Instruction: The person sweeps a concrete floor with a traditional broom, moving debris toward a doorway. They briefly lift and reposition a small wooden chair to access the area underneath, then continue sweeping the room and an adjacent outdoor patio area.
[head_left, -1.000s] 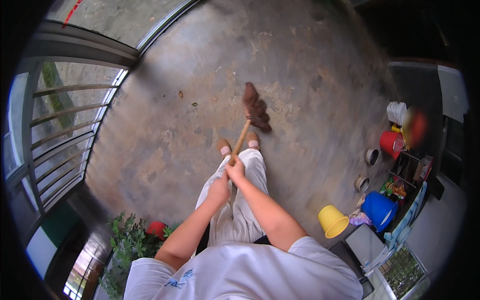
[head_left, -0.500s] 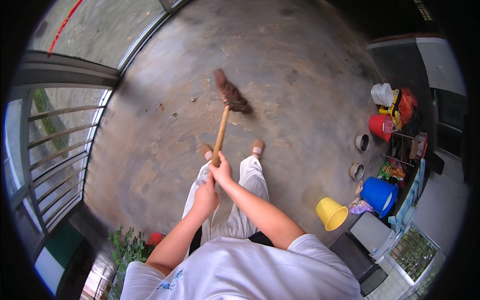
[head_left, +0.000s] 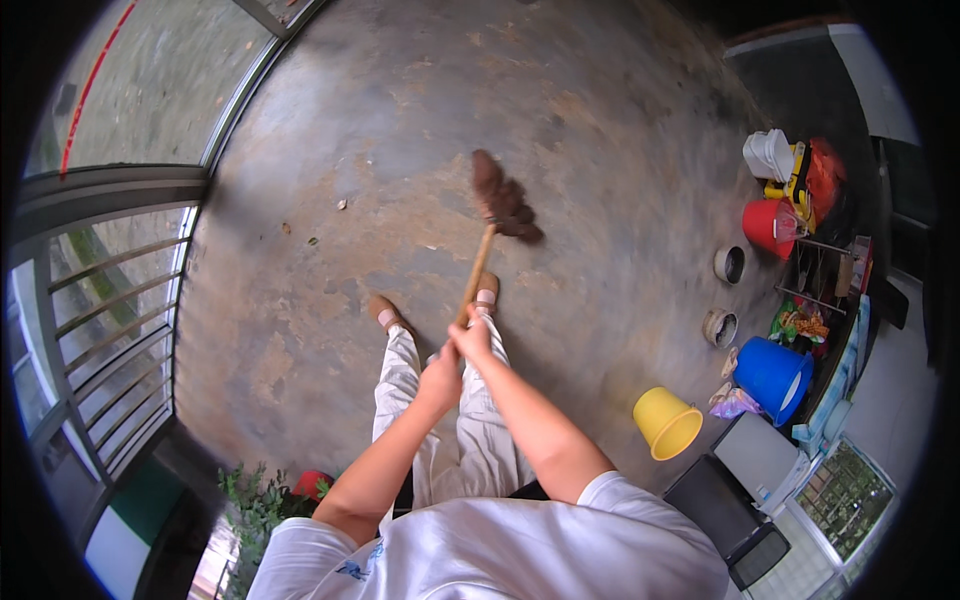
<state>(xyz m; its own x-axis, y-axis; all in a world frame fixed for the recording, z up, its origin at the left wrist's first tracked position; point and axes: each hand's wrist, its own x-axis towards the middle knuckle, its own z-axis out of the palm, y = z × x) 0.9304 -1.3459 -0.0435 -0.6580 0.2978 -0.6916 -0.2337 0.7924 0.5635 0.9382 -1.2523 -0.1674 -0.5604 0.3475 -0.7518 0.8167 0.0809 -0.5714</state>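
A mop with a brown, shaggy head (head_left: 508, 200) lies on the worn concrete floor ahead of my feet, slightly right. Its light wooden handle (head_left: 480, 265) slants back toward my body. My right hand (head_left: 471, 336) wraps round the handle higher toward the mop head. Just behind it, closer to my body, my left hand (head_left: 440, 381) is closed on the handle's end. Brown shoes (head_left: 391, 313) show on my feet on either side below the mop, the right one partly behind the handle.
At the right stand a yellow bucket (head_left: 667, 424), a blue bucket (head_left: 768, 382), a red bucket (head_left: 767, 228) and two round pots (head_left: 729, 264). A dark chair (head_left: 722, 510) is nearby. Window bars (head_left: 115, 325) line the left; a leafy plant (head_left: 255, 510) stands lower left.
The mop head and both my hands have moved to the right in the view. My feet have shifted left, and the right one now sits by the handle. My grip is unchanged.
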